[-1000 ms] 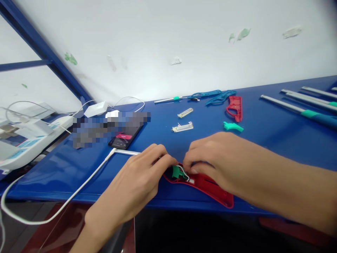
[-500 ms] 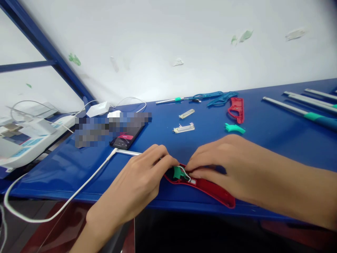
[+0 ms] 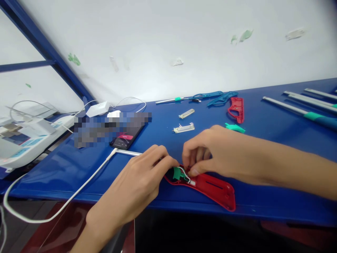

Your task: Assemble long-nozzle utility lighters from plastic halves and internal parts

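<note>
A red handle shell, open side up, lies near the bench's front edge. Inside it are a green trigger piece, a thin white wire and a small white block. My left hand grips the shell's left end, its fingers closed and hiding that end. A metal tube runs out from under this hand. My right hand has thumb and forefinger pinched together at the shell's upper edge beside the wire. What lies between those fingertips is hidden.
Two clear plastic pieces, a green part, a red shell and blue shells lie behind my hands. Metal tubes with blue handles are at right. A phone and white cable lie left.
My right hand has risen and turned, with its fingers more curled, uncovering more of the shell's right part. That right end has shifted slightly toward me. My left hand stays put.
</note>
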`<state>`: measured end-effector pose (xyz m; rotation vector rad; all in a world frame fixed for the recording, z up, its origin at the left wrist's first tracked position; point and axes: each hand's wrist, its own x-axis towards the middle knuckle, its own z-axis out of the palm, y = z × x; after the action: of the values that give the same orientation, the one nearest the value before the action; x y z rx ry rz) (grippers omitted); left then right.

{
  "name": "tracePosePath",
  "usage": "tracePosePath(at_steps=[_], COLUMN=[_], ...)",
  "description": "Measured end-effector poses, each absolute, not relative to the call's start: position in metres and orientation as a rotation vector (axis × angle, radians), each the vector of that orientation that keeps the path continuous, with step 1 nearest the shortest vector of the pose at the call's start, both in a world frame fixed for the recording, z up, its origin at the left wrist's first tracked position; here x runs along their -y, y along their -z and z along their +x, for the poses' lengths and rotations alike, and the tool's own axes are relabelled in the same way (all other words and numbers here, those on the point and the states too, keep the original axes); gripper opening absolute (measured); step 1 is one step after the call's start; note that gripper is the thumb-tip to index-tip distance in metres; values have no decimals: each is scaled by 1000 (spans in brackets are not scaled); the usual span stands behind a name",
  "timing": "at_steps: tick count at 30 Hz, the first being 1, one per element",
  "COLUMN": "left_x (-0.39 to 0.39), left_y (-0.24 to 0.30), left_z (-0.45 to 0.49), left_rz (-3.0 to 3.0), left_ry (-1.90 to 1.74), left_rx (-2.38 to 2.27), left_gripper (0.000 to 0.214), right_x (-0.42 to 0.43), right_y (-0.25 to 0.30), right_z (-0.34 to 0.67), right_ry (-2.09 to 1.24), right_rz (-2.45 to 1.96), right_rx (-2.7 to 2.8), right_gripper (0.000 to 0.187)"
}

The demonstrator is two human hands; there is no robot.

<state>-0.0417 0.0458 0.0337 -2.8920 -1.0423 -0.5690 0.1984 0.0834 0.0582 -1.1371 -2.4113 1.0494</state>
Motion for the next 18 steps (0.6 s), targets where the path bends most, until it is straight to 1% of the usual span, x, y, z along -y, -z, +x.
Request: tracePosePath(at_steps=[3, 6, 9, 15, 18], left_x=[-45, -45, -45, -44, -44], left_y=[-33, -33, -33, -33, -32], left_z=[-42, -42, -41, -41, -41], left_rz=[-2882, -2875, -2881, -2878, -2872], left_ry=[569, 582, 574, 576, 575], left_rx=[1057, 1060, 1091, 1103, 1096], left_gripper=[38, 36, 33, 37, 35], right_x=[-85, -81, -77, -73, -70], right_y=[-58, -55, -53, -54, -47], right_z=[199, 195, 188, 182, 186], right_ry=[-1041, -785, -553, -382, -222], right_rz=[-1149, -1140, -1144, -1163, -1109], right_rx=[2438, 2515, 2587, 2610, 2640], right_gripper=[11, 17, 13, 13, 14])
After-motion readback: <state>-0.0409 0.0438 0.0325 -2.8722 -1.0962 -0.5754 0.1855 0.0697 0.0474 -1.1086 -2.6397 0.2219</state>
